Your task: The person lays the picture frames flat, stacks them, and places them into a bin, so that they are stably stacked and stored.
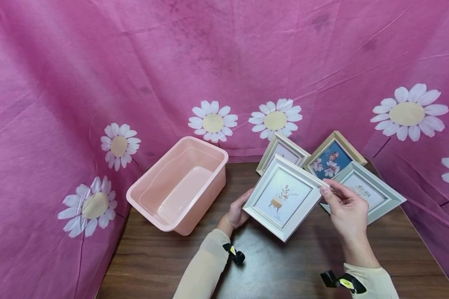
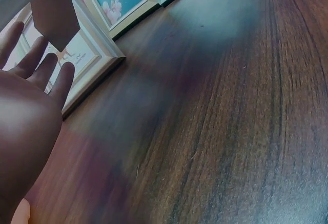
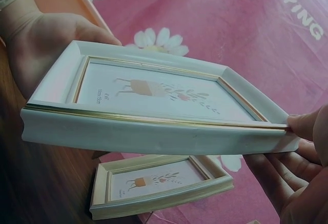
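Observation:
A white picture frame point(image 1: 280, 199) with a potted-plant print is held up, tilted, above the table. My right hand point(image 1: 349, 209) pinches its right corner, thumb on the front and fingers behind. At the left edge is my left hand point(image 1: 237, 211); in the left wrist view its fingers point(image 2: 43, 70) extend fairly straight beneath the frame, near the brown back stand point(image 2: 55, 14). Behind the held frame lie a cream picture frame point(image 1: 263, 162), a tan one point(image 1: 331, 162) with blossoms on blue, and a pale green one point(image 1: 387, 201), leaning or overlapping together.
A pink plastic bin point(image 1: 217, 187) stands on the left of the dark wooden table point(image 1: 153, 257); no objects show inside it. Pink cloth point(image 1: 224, 54) with daisies hangs around the back and sides.

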